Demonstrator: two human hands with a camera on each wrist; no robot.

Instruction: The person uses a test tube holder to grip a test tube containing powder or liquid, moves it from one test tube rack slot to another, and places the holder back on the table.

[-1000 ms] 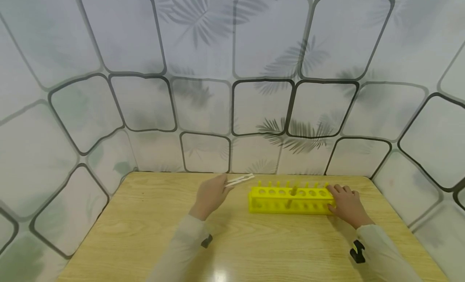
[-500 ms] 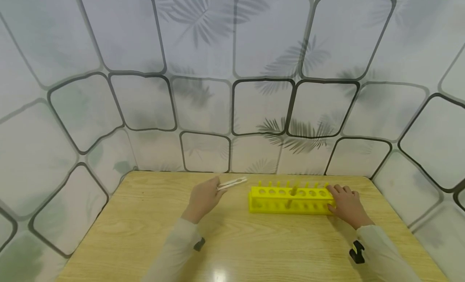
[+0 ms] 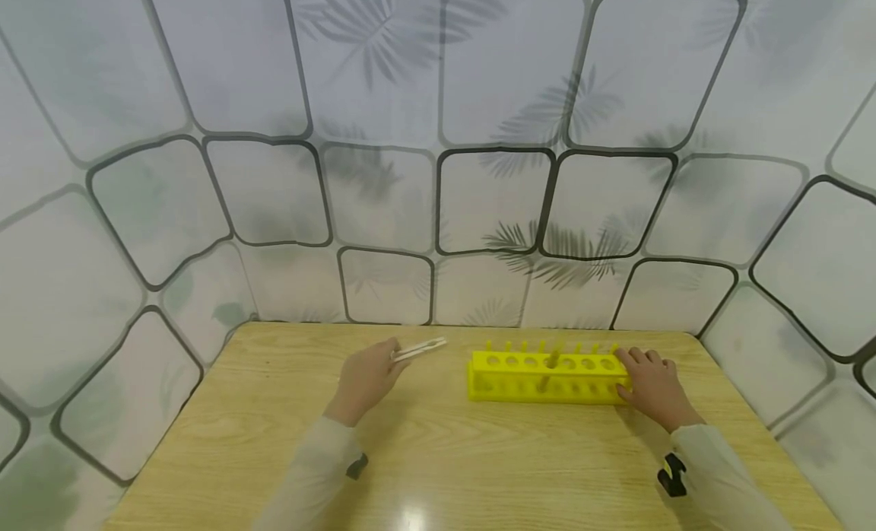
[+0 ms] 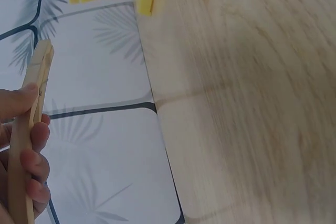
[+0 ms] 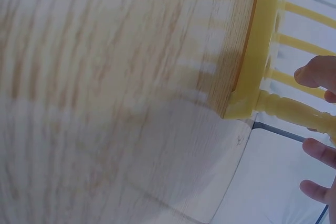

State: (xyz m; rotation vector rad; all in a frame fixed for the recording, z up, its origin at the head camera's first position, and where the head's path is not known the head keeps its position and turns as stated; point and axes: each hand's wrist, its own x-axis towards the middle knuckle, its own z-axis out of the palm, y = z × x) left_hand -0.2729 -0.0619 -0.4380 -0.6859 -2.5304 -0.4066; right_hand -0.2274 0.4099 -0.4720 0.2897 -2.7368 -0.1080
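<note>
My left hand [image 3: 366,380] holds a wooden test tube clamp [image 3: 426,346], fingers curled round its handles and the jaw end pointing right. In the left wrist view the thumb lies along the clamp [image 4: 27,129]. To the right stands a yellow test tube rack [image 3: 513,390] with a row of round holes and pegs along the back. A blurred, see-through tube [image 3: 553,360] seems to stand upright in a middle hole. My right hand [image 3: 655,390] grips the rack's right end, fingers over the top and thumb at the front. The clamp is apart from the rack.
The wooden table [image 3: 479,462] carries the rack near its far edge. A pale patterned wall covering [image 3: 383,211] rises behind the table and on both sides. Dark straps [image 3: 673,474] sit at the sleeves.
My left hand has drawn back to the left and slightly toward me, taking the clamp away from the rack. The right hand and rack stay in place.
</note>
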